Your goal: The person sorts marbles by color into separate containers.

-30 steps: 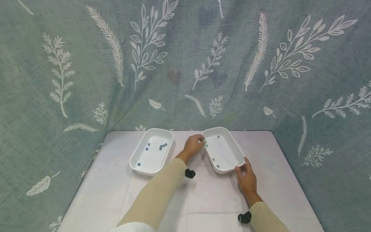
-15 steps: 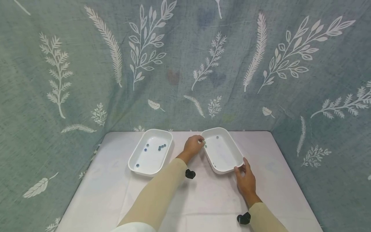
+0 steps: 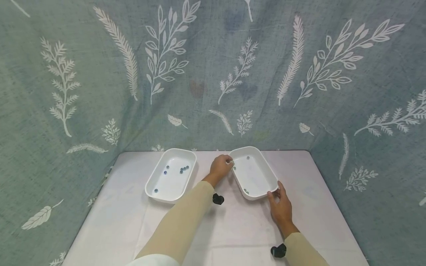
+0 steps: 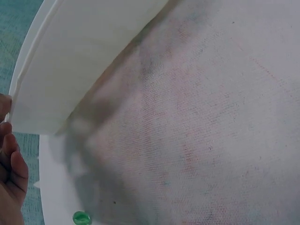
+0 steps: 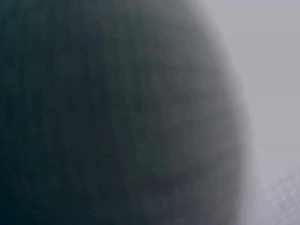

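My left hand (image 3: 220, 168) pinches the far left rim of the white right-hand tray (image 3: 256, 173). In the left wrist view, its thumb and fingers (image 4: 18, 168) grip the rim, and the tray wall (image 4: 79, 61) slants above the table. My right hand (image 3: 281, 210) holds the near right corner, thumb in front and fingers along the side. Several small glass marbles lie in this tray: a pair (image 3: 246, 191) in the near left corner, one (image 3: 247, 157) toward the back, one (image 3: 234, 168) by the left wall. The right wrist view is dark and blurred.
Left of my left hand stands a second white tray (image 3: 171, 185) with several bluish marbles (image 3: 184, 169). A green marble (image 4: 82, 218) shows on the white tabletop in the left wrist view. Leaf-patterned cloth (image 3: 199, 122) walls the table's back and sides.
Marbles in the right-hand tray have rolled together into its near left corner. Both hands keep their hold on the rim. The head view has shifted slightly.
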### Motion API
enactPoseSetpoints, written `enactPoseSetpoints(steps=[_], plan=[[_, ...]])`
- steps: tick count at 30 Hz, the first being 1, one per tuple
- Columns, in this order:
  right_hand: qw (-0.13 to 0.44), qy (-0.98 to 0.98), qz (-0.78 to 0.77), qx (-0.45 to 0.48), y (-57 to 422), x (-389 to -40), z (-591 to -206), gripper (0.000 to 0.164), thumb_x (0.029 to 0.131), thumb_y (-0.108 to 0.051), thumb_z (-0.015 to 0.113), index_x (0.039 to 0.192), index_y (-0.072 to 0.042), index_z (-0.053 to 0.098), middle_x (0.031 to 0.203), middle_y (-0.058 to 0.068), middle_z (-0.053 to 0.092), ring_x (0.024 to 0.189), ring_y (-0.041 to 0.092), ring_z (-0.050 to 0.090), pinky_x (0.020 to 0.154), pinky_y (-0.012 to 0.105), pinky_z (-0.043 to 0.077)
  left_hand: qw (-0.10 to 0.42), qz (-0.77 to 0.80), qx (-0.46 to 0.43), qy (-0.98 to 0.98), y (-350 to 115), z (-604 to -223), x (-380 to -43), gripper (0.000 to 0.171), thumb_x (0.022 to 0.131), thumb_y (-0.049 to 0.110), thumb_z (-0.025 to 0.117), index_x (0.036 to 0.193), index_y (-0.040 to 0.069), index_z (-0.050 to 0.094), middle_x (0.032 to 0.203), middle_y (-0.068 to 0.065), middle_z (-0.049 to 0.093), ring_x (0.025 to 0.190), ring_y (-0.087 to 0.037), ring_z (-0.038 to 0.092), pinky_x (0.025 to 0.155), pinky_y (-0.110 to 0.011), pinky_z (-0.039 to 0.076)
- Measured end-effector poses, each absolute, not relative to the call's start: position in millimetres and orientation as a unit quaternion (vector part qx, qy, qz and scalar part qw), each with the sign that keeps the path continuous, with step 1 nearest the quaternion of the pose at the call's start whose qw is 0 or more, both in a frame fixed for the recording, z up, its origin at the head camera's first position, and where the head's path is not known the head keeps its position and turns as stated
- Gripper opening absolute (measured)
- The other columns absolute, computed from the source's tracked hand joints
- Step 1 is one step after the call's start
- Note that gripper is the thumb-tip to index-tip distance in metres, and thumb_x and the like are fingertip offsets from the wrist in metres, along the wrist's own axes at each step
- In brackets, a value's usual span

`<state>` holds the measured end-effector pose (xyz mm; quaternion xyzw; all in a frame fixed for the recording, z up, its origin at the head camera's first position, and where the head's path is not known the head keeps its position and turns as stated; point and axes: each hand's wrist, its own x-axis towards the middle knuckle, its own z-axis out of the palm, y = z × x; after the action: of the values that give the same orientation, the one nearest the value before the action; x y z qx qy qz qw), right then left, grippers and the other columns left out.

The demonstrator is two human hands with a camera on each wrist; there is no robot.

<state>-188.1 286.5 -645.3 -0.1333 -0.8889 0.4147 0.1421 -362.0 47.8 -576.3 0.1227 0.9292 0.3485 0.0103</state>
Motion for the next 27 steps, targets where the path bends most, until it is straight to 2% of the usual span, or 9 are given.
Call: enactPoseSetpoints(steps=[12,21,27], plan=[[0.135,-0.891,0.409,-0.141,285.1,-187.7,-642.1,0.076,0.097,-0.052,0.050,0.156,-0.017,0.016,0.140,0.019,0.049,0.132,0.037,0.041,0.109,0.053,0.026,-0.008,0.350,0.135,0.927,43.6,-584.6,-361.8,0.022,0.094,0.026,0.061,0.111,0.015,0.070,0.103,-0.001,0.066,0.097,-0.019,0.061,0.085,-0.037,0.048],[0.138,-0.890,0.411,-0.140,284.6,-187.0,-640.5,0.074,0.098,-0.048,0.052,0.156,-0.017,0.017,0.138,0.021,0.050,0.131,0.039,0.041,0.107,0.055,0.028,-0.043,0.344,0.148,0.926,17.6,-586.4,-349.3,0.020,0.092,0.020,0.061,0.108,0.012,0.071,0.099,-0.001,0.067,0.096,-0.021,0.062,0.086,-0.039,0.048],[0.136,-0.893,0.405,-0.143,284.0,-187.2,-638.5,0.074,0.098,-0.046,0.053,0.156,-0.017,0.018,0.139,0.021,0.050,0.132,0.039,0.040,0.107,0.054,0.028,-0.046,0.335,0.164,0.927,-2.3,-586.2,-343.4,0.018,0.092,0.020,0.064,0.107,0.012,0.070,0.100,-0.002,0.068,0.094,-0.022,0.062,0.085,-0.040,0.048]])
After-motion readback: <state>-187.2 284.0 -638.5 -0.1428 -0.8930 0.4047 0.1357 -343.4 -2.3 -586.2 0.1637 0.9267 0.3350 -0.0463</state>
